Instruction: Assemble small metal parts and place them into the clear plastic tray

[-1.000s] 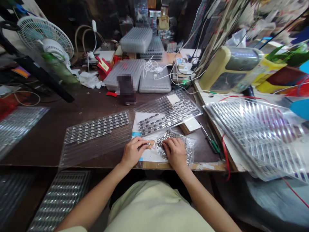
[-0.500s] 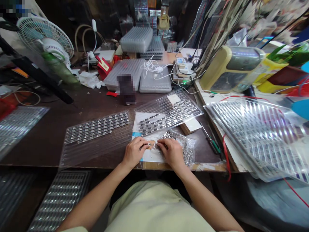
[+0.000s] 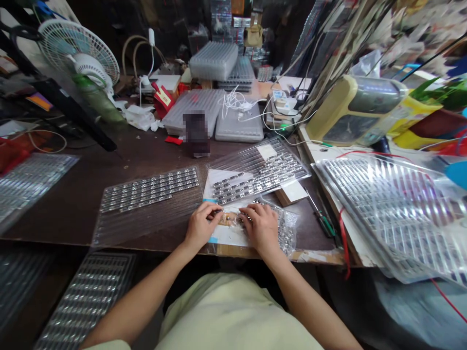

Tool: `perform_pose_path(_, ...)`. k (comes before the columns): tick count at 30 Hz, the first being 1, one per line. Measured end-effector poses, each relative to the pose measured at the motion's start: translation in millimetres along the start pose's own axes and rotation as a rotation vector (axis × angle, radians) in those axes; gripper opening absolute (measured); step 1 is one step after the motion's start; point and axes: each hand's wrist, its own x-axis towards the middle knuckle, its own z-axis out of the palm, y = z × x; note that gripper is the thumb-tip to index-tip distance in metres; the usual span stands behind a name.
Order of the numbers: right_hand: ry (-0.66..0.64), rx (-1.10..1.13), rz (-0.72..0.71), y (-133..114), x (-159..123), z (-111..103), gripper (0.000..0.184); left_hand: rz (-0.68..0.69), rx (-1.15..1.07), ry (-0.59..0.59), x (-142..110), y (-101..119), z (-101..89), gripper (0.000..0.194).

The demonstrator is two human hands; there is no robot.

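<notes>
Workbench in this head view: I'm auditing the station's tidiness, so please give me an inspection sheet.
Surface: dark brown workbench, items spread across it.
Job's things: two clear blister trays of small metal parts on and beside a white sheet; loose parts in a clear bag.
Hands: left hand and right hand close together over the sheet; any grip too small to tell.
Clutter: crumpled tissue, screwdrivers.
Cables: white cable tangle, red wire.
Surroundings: desk fan, stacked plastic trays.
</notes>
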Motion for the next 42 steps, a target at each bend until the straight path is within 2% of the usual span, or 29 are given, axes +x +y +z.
perform_pose_path(4,-0.013,-0.054,-0.026,14.9,-7.8,-6.9,0.016,0.096,0.084,-0.079,3.0,9.0,3.8,0.013)
perform_pose_path(9,0.011,0.002,0.007,17.7,-14.4,-0.8,0.012,0.199,0.154,-0.133,3.5,16.1,13.0,0.014)
perform_pose_path(20,0.053,0.089,0.035,19.8,-16.4,2.6,0.013,0.203,0.142,-0.144,4.1,7.7,17.7,0.012)
perform_pose_path(26,0.093,0.154,0.011,21.0,-15.8,2.4,0.016,0.212,0.097,-0.122,4.0,12.3,18.2,0.01)
perform_pose_path(28,0.096,0.168,-0.021,18.5,-14.4,1.8,0.02,0.196,0.101,-0.064,10.9,10.1,8.2,0.012)
perform_pose_path(30,0.07,0.173,-0.041,13.9,-12.4,1.0,0.02,0.15,0.183,0.037,22.2,0.6,-10.8,0.015)
perform_pose_path(32,0.031,0.151,-0.04,9.0,-10.1,-0.1,0.017,0.085,0.341,0.142,33.9,-16.3,-36.0,0.015)
perform_pose_path(35,0.007,0.051,-0.009,6.4,-7.5,-3.6,0.013,-0.004,0.563,0.21,41.7,-45.9,-73.0,0.014)
perform_pose_path(37,0.007,-0.03,0.008,9.0,-7.8,-6.5,0.013,-0.037,0.655,0.232,39.0,-59.3,-89.3,0.015)
perform_pose_path(39,-0.008,-0.091,0.0,13.1,-9.9,-8.4,0.019,-0.047,0.708,0.247,33.9,-62.8,-95.6,0.014)
perform_pose_path(42,-0.033,-0.11,-0.028,17.6,-14.5,-7.4,0.02,-0.014,0.705,0.245,33.7,-51.0,-87.0,0.015)
